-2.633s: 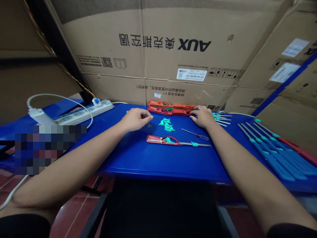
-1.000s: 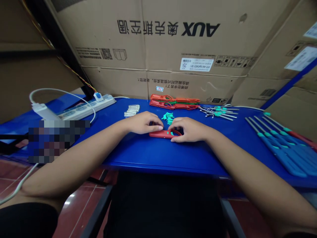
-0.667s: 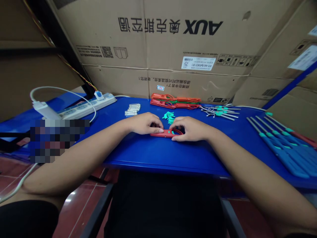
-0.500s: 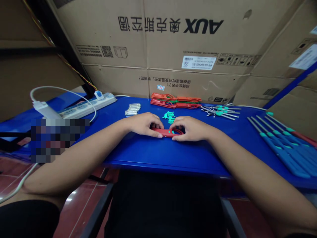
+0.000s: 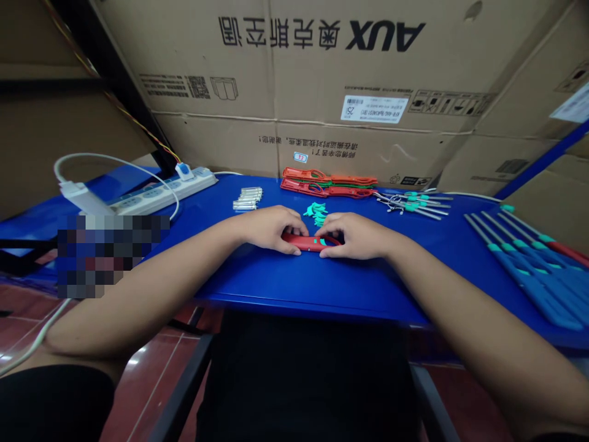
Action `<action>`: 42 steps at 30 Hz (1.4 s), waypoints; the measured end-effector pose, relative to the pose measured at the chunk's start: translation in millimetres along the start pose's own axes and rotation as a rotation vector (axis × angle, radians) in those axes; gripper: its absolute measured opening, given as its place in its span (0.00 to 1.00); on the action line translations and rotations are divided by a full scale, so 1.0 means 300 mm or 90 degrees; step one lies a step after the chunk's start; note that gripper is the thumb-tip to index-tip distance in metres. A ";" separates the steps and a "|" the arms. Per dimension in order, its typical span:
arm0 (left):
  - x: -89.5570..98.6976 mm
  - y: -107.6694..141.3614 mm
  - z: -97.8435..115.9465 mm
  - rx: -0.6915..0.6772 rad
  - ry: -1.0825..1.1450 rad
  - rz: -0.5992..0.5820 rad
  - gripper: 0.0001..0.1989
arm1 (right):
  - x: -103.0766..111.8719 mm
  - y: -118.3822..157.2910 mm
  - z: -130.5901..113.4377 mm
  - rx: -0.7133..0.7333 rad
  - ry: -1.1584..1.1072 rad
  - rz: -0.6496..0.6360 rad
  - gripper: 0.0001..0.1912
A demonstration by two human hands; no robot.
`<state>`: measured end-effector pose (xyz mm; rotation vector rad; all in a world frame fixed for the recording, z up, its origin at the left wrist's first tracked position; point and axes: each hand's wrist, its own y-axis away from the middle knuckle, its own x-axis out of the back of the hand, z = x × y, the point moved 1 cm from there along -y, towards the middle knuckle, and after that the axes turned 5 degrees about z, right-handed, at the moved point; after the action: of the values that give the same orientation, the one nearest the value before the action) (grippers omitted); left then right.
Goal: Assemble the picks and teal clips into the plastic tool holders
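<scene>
A red lighter handle (image 5: 309,242) with green parts showing lies lengthwise across the blue table in front of me. My left hand (image 5: 276,230) grips its left end between thumb and fingers. At the looped end on the right, my right hand (image 5: 352,236) closes thumb and fingers around the handle. Small green trigger pieces (image 5: 316,212) lie in a pile just beyond it. Past them rests a stack of red and orange handle shells (image 5: 329,181). The palms and part of the handle's ends are hidden.
Small silvery cylinders (image 5: 247,199) lie at the back left, near a white power strip (image 5: 161,191). Metal rods with wires (image 5: 416,202) sit at the back right. Several blue lighters (image 5: 538,276) are lined up on the right. A cardboard sheet (image 5: 313,73) stands behind.
The view has shifted slightly. Both hands keep their hold on the red lighter handle, with hardly any visible movement.
</scene>
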<state>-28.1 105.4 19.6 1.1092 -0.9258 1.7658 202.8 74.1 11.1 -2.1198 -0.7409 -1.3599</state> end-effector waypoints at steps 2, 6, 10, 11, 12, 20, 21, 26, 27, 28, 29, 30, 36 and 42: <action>-0.006 -0.001 -0.004 0.010 0.018 -0.003 0.17 | 0.000 -0.002 -0.001 -0.022 -0.008 -0.009 0.20; -0.023 -0.004 -0.013 0.095 0.080 -0.004 0.16 | -0.006 -0.011 -0.010 -0.059 0.000 -0.008 0.20; -0.029 -0.005 -0.005 0.154 0.077 -0.019 0.16 | 0.016 -0.001 -0.010 -0.068 -0.006 -0.018 0.22; -0.028 -0.005 -0.003 0.160 0.070 -0.020 0.16 | 0.033 0.010 -0.004 -0.072 -0.016 -0.020 0.22; -0.027 -0.004 -0.001 0.165 0.068 -0.023 0.16 | 0.055 0.024 0.007 -0.081 -0.027 -0.017 0.20; -0.007 0.006 0.000 0.176 0.092 -0.068 0.14 | 0.167 0.150 0.149 -0.169 0.007 -0.131 0.21; -0.006 0.007 0.003 0.177 0.086 -0.073 0.13 | 0.164 0.153 0.155 -0.172 -0.003 -0.157 0.19; -0.017 -0.004 0.034 0.137 0.057 -0.034 0.12 | 0.133 0.126 0.109 -0.115 -0.005 -0.151 0.07; -0.022 -0.009 0.043 0.119 0.056 -0.013 0.12 | 0.125 0.116 0.090 -0.087 -0.003 -0.135 0.07; -0.027 -0.013 0.050 0.103 0.053 0.007 0.12 | 0.117 0.106 0.070 -0.059 -0.001 -0.119 0.07; -0.032 -0.018 0.056 0.094 0.046 0.024 0.12 | 0.107 0.096 0.052 -0.037 0.003 -0.104 0.07; -0.037 -0.021 0.060 0.093 0.034 0.038 0.12 | 0.097 0.087 0.036 -0.021 0.013 -0.092 0.07; -0.041 -0.020 0.063 0.132 -0.097 0.119 0.09 | 0.064 0.053 0.008 0.108 0.140 0.010 0.12; -0.038 -0.009 0.111 0.119 -0.231 0.241 0.10 | 0.069 0.056 -0.020 0.163 0.228 0.121 0.15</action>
<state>-12.3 74.0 20.5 1.4845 -1.2752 2.0236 217.6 61.6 30.4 -1.6451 -0.5209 -1.4056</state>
